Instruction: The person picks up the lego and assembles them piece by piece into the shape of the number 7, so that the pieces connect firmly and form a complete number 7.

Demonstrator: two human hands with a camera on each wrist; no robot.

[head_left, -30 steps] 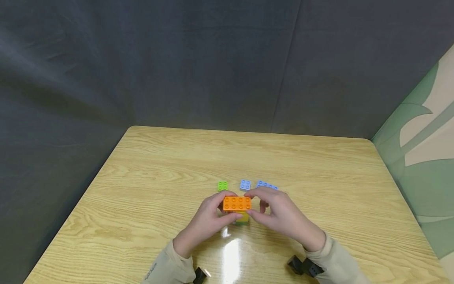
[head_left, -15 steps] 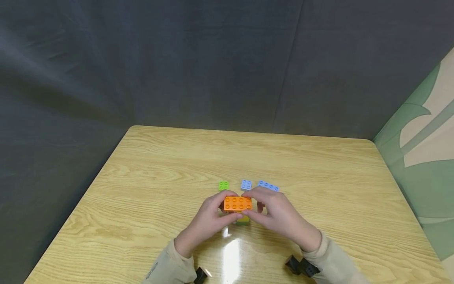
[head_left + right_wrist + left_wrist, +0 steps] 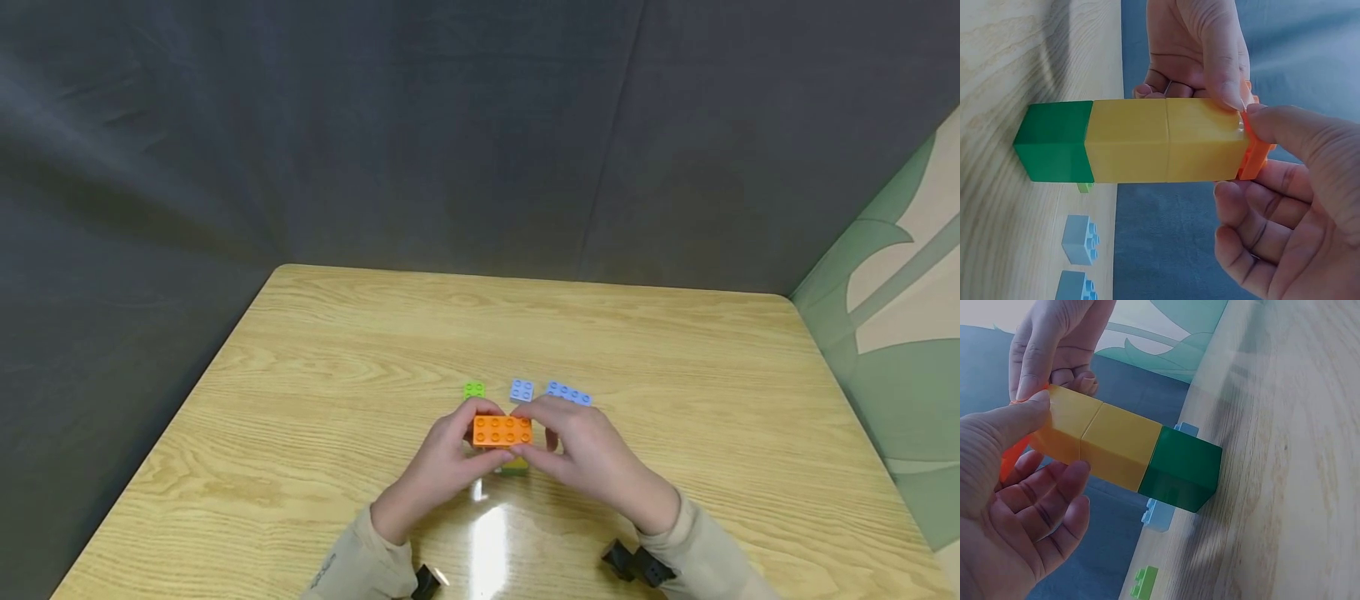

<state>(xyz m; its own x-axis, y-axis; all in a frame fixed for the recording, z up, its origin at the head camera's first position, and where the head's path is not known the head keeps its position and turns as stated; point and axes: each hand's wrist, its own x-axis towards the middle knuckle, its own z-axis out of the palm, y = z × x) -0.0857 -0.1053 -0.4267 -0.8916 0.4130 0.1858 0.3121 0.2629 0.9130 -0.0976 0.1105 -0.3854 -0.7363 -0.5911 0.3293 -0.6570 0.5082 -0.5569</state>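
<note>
An orange eight-stud brick [image 3: 502,431] lies across the top of a tower of two yellow blocks [image 3: 1166,140] over a dark green block [image 3: 1057,140]. The tower stands upright on the table. My left hand [image 3: 442,457] pinches the brick's left side between thumb and index finger, its other fingers loosely bent beside the tower in the left wrist view. On the other side, my right hand [image 3: 581,442] pinches the brick's right end, thumb at the near edge and index finger at the far edge. Both thumb tips come close together at the joint between orange and yellow.
Beyond the hands are a light green brick [image 3: 474,390], a small blue brick [image 3: 522,390] and a longer blue brick [image 3: 569,392]. Dark curtain [image 3: 450,142] hangs behind the wooden table [image 3: 360,333]. Black devices [image 3: 637,562] sit at the wrists.
My right hand has shifted slightly left, its thumb now further along the near edge of the orange brick. Less yellow shows below the brick. My left hand keeps its grip.
</note>
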